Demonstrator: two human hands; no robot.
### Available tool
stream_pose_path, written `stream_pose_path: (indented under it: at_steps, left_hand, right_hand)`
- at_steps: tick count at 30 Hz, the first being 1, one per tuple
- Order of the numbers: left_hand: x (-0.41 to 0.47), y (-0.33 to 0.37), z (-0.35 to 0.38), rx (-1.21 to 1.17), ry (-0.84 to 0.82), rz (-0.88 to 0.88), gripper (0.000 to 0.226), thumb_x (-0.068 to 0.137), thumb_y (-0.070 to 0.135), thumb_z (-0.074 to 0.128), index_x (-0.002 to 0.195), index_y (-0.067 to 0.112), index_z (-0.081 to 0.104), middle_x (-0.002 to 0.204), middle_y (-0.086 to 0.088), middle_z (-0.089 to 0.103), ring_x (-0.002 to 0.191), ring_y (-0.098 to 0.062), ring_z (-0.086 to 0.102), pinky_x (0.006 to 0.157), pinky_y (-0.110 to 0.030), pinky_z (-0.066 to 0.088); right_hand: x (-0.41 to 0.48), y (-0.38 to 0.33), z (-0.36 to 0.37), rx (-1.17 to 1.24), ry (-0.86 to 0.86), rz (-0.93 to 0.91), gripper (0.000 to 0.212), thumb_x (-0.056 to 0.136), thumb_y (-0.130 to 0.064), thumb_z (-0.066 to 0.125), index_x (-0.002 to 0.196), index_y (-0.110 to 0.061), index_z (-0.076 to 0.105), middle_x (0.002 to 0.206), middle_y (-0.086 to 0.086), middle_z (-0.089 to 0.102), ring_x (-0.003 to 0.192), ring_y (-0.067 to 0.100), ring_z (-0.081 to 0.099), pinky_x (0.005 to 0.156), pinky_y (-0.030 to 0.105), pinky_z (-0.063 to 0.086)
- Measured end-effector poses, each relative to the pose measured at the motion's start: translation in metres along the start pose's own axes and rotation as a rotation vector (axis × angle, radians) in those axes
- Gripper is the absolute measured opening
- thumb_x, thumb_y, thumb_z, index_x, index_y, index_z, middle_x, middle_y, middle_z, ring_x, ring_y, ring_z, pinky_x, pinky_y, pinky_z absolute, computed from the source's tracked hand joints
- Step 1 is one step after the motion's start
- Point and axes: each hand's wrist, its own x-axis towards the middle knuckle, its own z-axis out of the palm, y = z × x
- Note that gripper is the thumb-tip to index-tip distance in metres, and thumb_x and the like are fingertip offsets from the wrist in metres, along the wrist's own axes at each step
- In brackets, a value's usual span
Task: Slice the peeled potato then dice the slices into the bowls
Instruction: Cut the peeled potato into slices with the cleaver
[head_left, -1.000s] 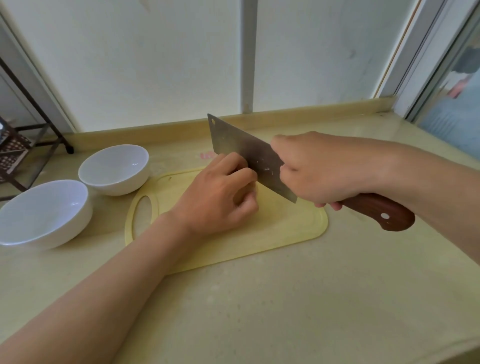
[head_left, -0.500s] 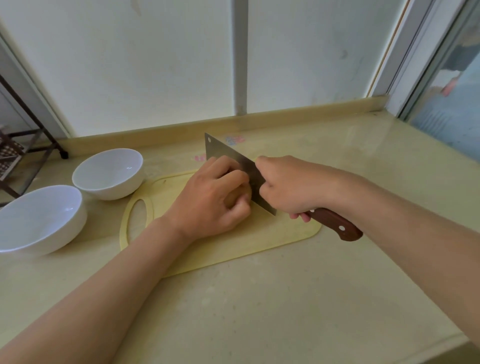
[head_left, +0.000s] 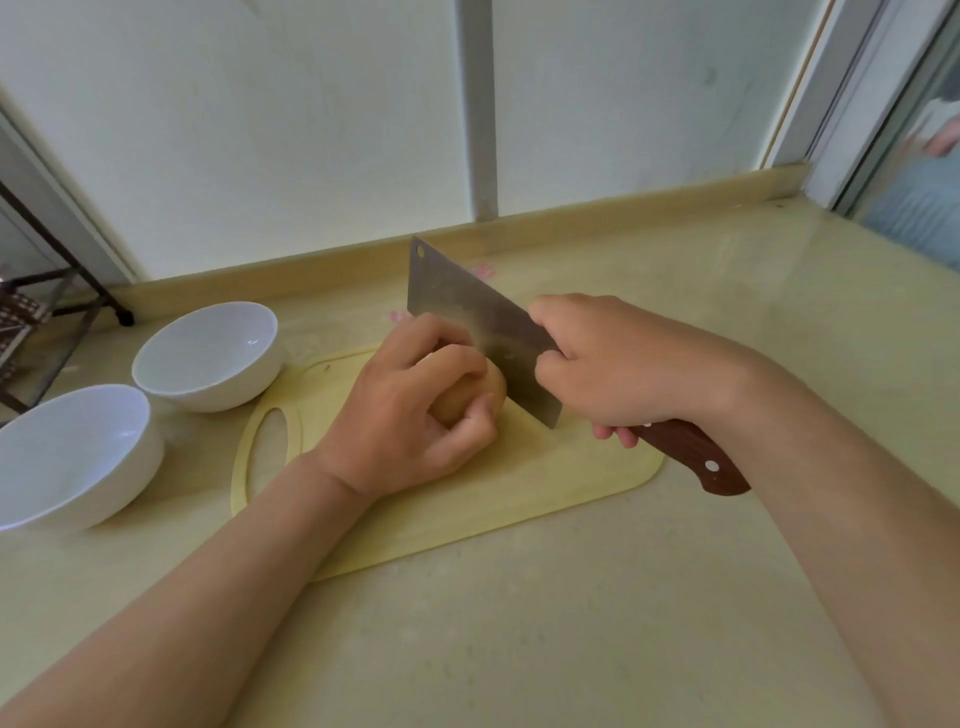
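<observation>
Cleaver (head_left: 483, 325) tip lifted; left hand (head_left: 410, 415) grips potato (head_left: 492, 387).

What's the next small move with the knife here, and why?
Probably press the knife straight down through the potato for a first slice. The left hand pins it on the cutting board, the right hand grips the knife, the blade stands at the potato's right end, and no slices show.

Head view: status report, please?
Left hand grips pale peeled potato on yellow plastic board. Right hand holds wooden-handled steel cleaver at its end. Nothing in the way.
</observation>
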Motion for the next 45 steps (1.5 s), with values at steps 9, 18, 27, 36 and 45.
stream_pose_path:
  at_steps: [9, 18, 27, 36, 45]
  left_hand:
    - [0.002, 0.003, 0.000, -0.002, -0.035, 0.029, 0.011, 0.076, 0.007, 0.070, 0.085, 0.001, 0.071, 0.093, -0.012, 0.063, 0.081, -0.027, 0.058, 0.071, -0.037, 0.048]
    - [0.004, 0.004, 0.000, -0.001, -0.065, 0.047, 0.008, 0.077, 0.007, 0.067, 0.083, 0.001, 0.070, 0.093, -0.012, 0.063, 0.078, -0.030, 0.055, 0.071, -0.041, 0.046]
    - [0.004, 0.002, 0.001, 0.036, -0.071, 0.049, 0.010, 0.080, 0.010, 0.066, 0.084, 0.003, 0.070, 0.094, -0.011, 0.062, 0.076, -0.029, 0.052, 0.073, -0.039, 0.045]
    - [0.005, 0.003, 0.003, 0.077, -0.042, 0.047, 0.009, 0.080, 0.010, 0.066, 0.084, 0.003, 0.069, 0.090, -0.010, 0.062, 0.077, -0.029, 0.051, 0.075, -0.038, 0.045]
    - [0.005, 0.004, 0.003, 0.078, -0.048, 0.035, 0.008, 0.079, 0.009, 0.068, 0.084, 0.003, 0.069, 0.089, -0.010, 0.059, 0.074, -0.027, 0.048, 0.073, -0.036, 0.044]
  right_hand:
    - [-0.014, -0.008, -0.018, -0.069, 0.021, -0.024, 0.013, 0.097, -0.012, 0.037, 0.086, -0.018, 0.040, 0.062, 0.013, 0.065, 0.038, 0.021, 0.059, 0.037, 0.027, 0.043]
    - [-0.028, -0.028, -0.032, -0.134, 0.004, -0.035, 0.043, 0.102, -0.013, 0.037, 0.073, -0.043, 0.027, 0.062, 0.010, 0.062, 0.040, 0.020, 0.059, 0.037, 0.025, 0.042]
    - [-0.034, -0.036, -0.038, -0.138, -0.005, -0.013, 0.041, 0.102, -0.013, 0.036, 0.072, -0.040, 0.028, 0.062, 0.012, 0.063, 0.042, 0.021, 0.062, 0.037, 0.024, 0.041]
    - [-0.041, -0.042, -0.040, -0.114, -0.009, 0.013, 0.053, 0.101, -0.012, 0.035, 0.066, -0.052, 0.030, 0.058, 0.011, 0.062, 0.043, 0.024, 0.063, 0.037, 0.023, 0.040]
    - [-0.040, -0.042, -0.041, -0.156, -0.020, 0.020, 0.043, 0.101, -0.011, 0.035, 0.070, -0.039, 0.023, 0.055, 0.011, 0.062, 0.035, 0.019, 0.055, 0.038, 0.025, 0.043]
